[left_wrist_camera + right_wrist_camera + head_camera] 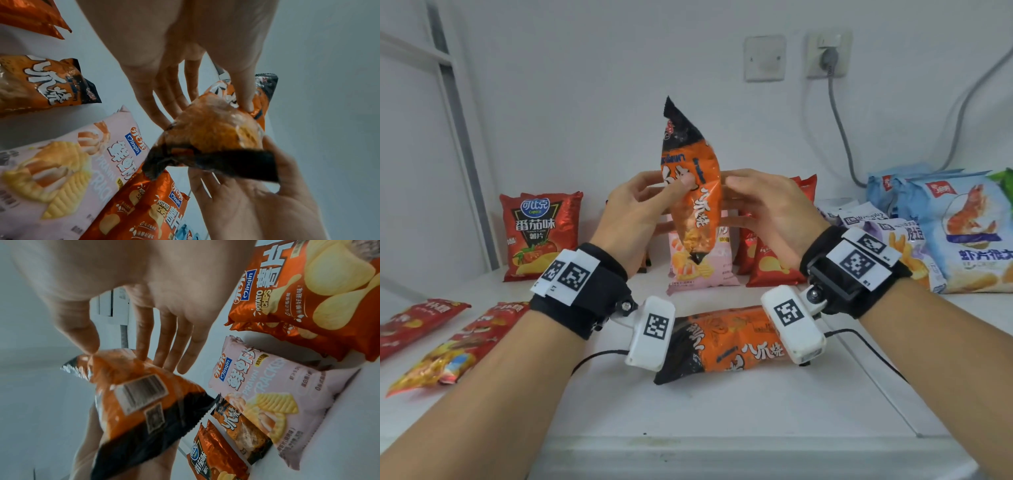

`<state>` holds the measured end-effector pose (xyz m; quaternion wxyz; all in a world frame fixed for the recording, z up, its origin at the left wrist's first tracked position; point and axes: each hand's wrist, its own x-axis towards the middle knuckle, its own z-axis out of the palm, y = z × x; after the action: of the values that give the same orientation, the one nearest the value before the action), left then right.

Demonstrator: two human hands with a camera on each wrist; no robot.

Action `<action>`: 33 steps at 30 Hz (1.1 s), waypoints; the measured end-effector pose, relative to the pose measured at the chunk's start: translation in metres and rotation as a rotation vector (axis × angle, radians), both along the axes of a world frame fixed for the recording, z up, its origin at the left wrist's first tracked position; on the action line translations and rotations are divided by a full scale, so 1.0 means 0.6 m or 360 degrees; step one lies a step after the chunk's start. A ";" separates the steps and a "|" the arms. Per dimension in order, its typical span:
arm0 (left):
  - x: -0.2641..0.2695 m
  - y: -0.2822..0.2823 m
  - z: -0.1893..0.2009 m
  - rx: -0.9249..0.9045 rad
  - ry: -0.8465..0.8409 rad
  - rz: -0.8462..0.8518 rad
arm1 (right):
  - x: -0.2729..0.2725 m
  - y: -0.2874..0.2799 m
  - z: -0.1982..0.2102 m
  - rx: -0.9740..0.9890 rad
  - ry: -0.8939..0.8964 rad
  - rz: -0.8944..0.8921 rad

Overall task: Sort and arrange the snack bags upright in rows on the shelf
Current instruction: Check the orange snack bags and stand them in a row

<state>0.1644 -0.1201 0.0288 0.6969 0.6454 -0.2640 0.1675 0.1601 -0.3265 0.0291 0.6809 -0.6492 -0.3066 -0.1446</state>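
An orange-and-black snack bag (693, 157) (216, 133) (139, 404) is held upright in the air over the white shelf (688, 407). My left hand (671, 185) (207, 110) pinches it, thumb on the front and fingers behind. From the other side my right hand (736, 198) (123, 356) holds it between the thumb and nearly straight fingers. A second bag of the same kind (722, 342) lies flat below my wrists. A pink prawn cracker bag (702, 267) and a red potato chips bag (770, 267) stand behind, partly hidden by my hands.
A red tomato chips bag (539, 236) stands at the back left. Red and yellow bags (448, 339) lie flat at the left edge. Blue and white bags (959, 233) crowd the right. A grey cable (840, 126) hangs down the back wall.
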 end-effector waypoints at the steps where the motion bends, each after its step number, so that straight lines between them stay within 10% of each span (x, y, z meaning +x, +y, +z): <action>1: -0.001 -0.001 0.000 -0.0028 0.0010 -0.0018 | 0.001 -0.001 0.001 0.0005 0.0005 -0.0015; 33: -0.003 -0.004 -0.006 0.0055 0.0038 -0.0157 | -0.003 -0.007 0.000 -0.0155 -0.0032 -0.0359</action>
<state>0.1626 -0.1224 0.0251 0.6961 0.6455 -0.2902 0.1207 0.1583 -0.3310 0.0289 0.6250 -0.7103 -0.2450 -0.2118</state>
